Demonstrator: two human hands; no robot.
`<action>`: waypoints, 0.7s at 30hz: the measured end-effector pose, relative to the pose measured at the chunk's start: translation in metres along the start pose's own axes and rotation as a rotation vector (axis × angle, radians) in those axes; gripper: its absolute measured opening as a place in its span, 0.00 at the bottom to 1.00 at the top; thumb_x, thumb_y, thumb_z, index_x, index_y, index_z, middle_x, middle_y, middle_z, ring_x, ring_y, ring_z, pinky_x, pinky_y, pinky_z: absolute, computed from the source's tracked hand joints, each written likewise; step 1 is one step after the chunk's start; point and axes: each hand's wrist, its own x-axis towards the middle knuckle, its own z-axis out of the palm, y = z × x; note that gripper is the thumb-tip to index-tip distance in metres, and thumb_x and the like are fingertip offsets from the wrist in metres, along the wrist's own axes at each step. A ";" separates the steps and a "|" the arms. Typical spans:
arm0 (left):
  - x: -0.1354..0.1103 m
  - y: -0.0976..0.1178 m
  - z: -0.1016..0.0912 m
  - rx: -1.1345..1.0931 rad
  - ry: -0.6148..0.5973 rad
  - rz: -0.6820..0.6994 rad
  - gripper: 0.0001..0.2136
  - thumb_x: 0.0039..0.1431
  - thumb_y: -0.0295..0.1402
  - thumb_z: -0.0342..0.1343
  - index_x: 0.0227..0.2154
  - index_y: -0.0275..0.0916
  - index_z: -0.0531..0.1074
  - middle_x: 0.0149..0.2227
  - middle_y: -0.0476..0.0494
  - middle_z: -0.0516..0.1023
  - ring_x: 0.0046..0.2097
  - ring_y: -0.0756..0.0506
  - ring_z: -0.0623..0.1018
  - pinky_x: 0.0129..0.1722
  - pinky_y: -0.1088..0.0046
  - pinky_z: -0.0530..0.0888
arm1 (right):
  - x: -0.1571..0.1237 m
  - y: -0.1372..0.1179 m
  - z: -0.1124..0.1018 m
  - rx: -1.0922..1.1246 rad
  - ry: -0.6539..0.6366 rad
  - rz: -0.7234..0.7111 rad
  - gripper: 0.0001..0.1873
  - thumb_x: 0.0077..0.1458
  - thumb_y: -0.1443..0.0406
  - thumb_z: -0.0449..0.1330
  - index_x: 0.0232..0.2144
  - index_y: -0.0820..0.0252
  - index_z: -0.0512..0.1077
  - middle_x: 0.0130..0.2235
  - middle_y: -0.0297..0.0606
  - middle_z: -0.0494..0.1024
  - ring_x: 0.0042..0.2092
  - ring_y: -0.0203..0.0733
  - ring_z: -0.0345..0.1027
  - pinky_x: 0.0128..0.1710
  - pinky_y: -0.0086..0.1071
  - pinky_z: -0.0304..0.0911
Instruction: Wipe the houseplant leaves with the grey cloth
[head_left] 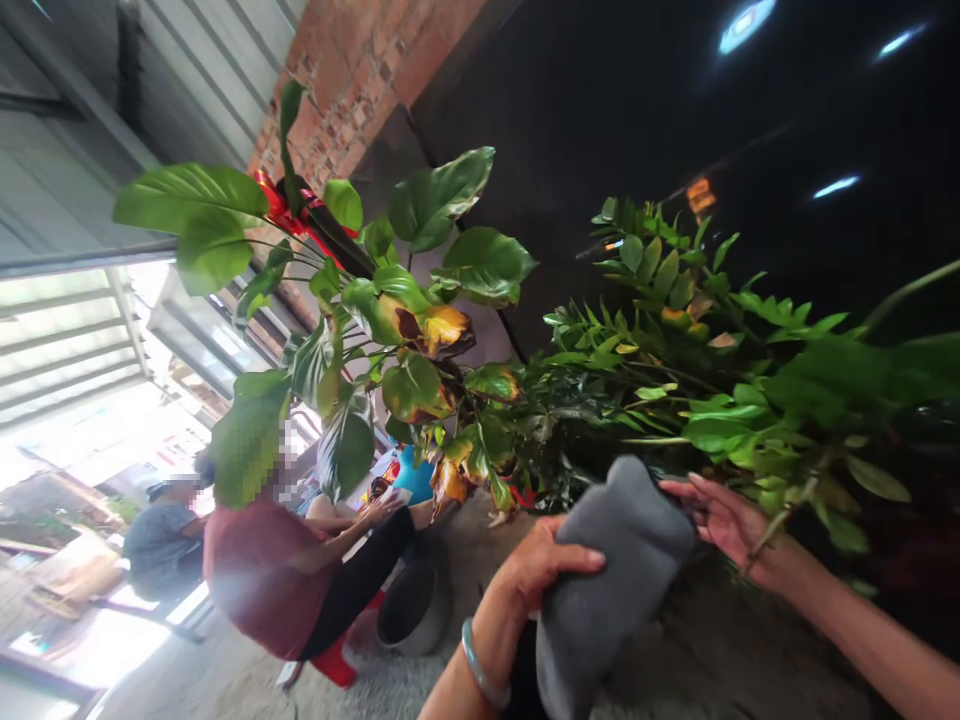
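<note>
My left hand (541,568) grips a grey cloth (609,580), thumb across its front; a pale bangle circles that wrist. My right hand (731,528) reaches from the right with its fingers stretched out, fingertips beside the cloth's upper edge and under the leaves of a green many-leaved plant (697,380). A thin stem crosses in front of the right wrist. To the left rises a big-leaved plant (375,310) with some yellow and brown leaves and a red ribbon (274,205) near its top.
A person in a red top (262,580) sits at lower left, another person in blue (161,545) behind. A round grey pot (416,605) stands on the concrete floor. A brick wall and a dark glossy panel (675,100) rise behind the plants.
</note>
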 end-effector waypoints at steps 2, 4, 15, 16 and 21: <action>0.002 0.022 0.000 -0.118 0.066 0.153 0.25 0.26 0.36 0.73 0.33 0.33 0.80 0.30 0.43 0.82 0.28 0.45 0.77 0.32 0.70 0.72 | 0.004 -0.003 -0.001 -0.004 -0.017 0.030 0.09 0.49 0.56 0.64 0.28 0.53 0.79 0.34 0.44 0.85 0.35 0.52 0.79 0.37 0.44 0.76; 0.012 0.035 0.000 -0.249 0.223 0.282 0.23 0.28 0.37 0.72 0.33 0.36 0.79 0.29 0.45 0.81 0.28 0.46 0.76 0.32 0.71 0.73 | 0.006 -0.006 0.000 -0.023 -0.011 0.070 0.06 0.44 0.59 0.67 0.27 0.52 0.79 0.32 0.43 0.85 0.34 0.53 0.79 0.40 0.46 0.76; -0.009 0.000 -0.005 -0.054 0.130 0.108 0.21 0.25 0.35 0.70 0.30 0.35 0.80 0.26 0.44 0.81 0.26 0.46 0.76 0.27 0.71 0.72 | -0.007 -0.006 0.014 -0.051 -0.001 0.024 0.09 0.37 0.72 0.67 0.23 0.54 0.78 0.21 0.34 0.81 0.20 0.41 0.72 0.21 0.34 0.71; -0.011 0.011 -0.007 -0.127 0.159 0.182 0.22 0.25 0.36 0.71 0.30 0.35 0.80 0.26 0.45 0.81 0.25 0.46 0.76 0.26 0.73 0.71 | -0.008 -0.008 0.015 -0.049 -0.011 0.028 0.08 0.36 0.72 0.67 0.23 0.53 0.79 0.22 0.34 0.81 0.20 0.40 0.71 0.21 0.33 0.71; 0.010 0.026 -0.011 -0.275 0.410 0.292 0.18 0.25 0.37 0.70 0.23 0.37 0.75 0.19 0.50 0.76 0.22 0.49 0.73 0.25 0.74 0.70 | -0.010 -0.017 0.026 -0.045 -0.010 0.083 0.09 0.35 0.70 0.67 0.23 0.52 0.81 0.26 0.37 0.83 0.24 0.41 0.74 0.25 0.33 0.72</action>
